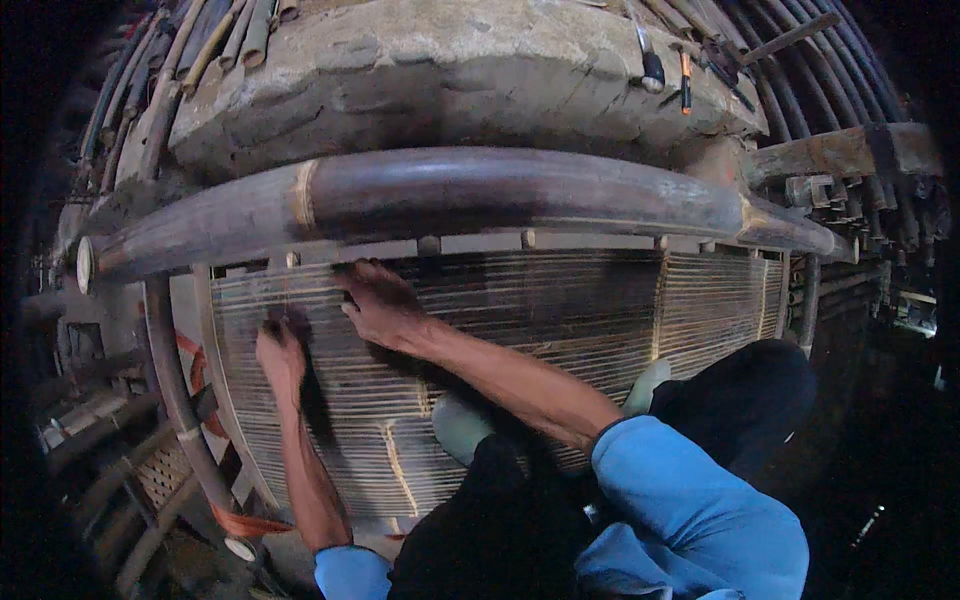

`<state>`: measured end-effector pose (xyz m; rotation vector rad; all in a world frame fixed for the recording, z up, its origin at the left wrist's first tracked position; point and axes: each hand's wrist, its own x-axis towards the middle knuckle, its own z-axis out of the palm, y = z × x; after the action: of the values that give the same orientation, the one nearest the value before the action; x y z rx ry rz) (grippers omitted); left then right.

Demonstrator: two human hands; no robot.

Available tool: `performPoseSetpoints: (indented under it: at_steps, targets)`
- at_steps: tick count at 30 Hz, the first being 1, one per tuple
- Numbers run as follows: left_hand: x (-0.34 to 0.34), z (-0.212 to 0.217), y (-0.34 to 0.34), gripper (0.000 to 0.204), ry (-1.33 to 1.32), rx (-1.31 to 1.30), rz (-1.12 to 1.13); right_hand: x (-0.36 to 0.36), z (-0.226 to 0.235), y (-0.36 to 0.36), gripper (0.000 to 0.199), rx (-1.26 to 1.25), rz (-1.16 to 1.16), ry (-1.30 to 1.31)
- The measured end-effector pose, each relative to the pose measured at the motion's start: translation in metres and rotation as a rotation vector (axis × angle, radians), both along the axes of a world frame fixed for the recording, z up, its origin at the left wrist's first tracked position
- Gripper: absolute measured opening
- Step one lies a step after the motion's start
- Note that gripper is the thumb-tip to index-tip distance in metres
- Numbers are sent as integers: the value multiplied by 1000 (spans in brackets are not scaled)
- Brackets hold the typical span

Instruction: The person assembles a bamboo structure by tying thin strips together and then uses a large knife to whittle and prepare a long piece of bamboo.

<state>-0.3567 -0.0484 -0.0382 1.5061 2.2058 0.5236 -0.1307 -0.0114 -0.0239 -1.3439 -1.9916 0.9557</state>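
Observation:
A panel of thin parallel bamboo slats (350, 375) lies under both hands, crossed by pale upright bindings. My left hand (280, 355) is over the panel's left part, its fingers bent together in a pinch. What they hold, if anything, is too small to make out. Farther up and to the right, my right hand (380, 305) is closed close to the panel's far edge, just below a thick dark bamboo pole (450, 190). Shadow and blur hide its fingertips and whatever may be in them.
Beyond the pole rises a rough concrete ledge (450, 95) bearing an orange-and-black-handled tool (685, 82) and a black-handled blade (648, 60). Bamboo poles (820, 75) are stacked at the far right. An orange strap (245, 522) wraps the frame's near left corner. My boots (460, 430) rest on the slats.

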Motion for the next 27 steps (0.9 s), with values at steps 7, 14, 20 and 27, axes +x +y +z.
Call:
performPoseSetpoints:
  at_steps: [7, 14, 20, 27]
  targets:
    - [43, 108, -44, 27, -147, 106, 90, -24, 8, -1, 54, 53, 120, 87]
    - [-12, 201, -78, 19, -237, 127, 204, -64, 34, 20, 17, -373, 646, 502]
    - [-112, 218, -90, 22, -233, -69, 336, -30, 15, 46, 14, 121, 418, 205]
    - [-101, 238, -149, 30, 138, -327, 318, -50, 13, 35, 18, 49, 374, 199]
